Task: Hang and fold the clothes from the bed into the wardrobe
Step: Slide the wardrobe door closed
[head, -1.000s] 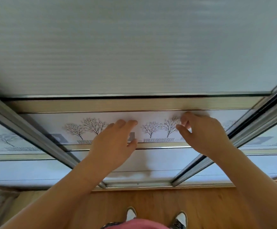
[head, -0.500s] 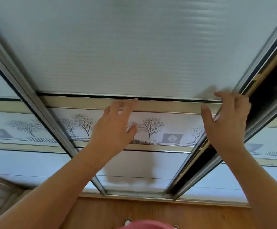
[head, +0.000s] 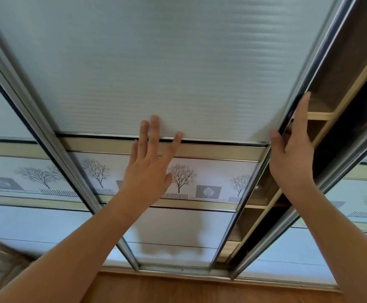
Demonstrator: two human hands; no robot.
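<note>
Hands up on the wardrobe (head: 340, 68) front: left hand (head: 147, 171) pressed flat, fingers (head: 155, 132) straight and spread wide on the frosted sliding door (head: 178, 73), tips just past its metal crossbar. Right hand (head: 292, 162) clasps that door's right edge, thumb on the front, fingers straight behind the frame. Right of those fingers the wardrobe stands open — a dark gap with wooden shelves (head: 318, 115). Below both wrists, wooden floor (head: 178, 289).
</note>
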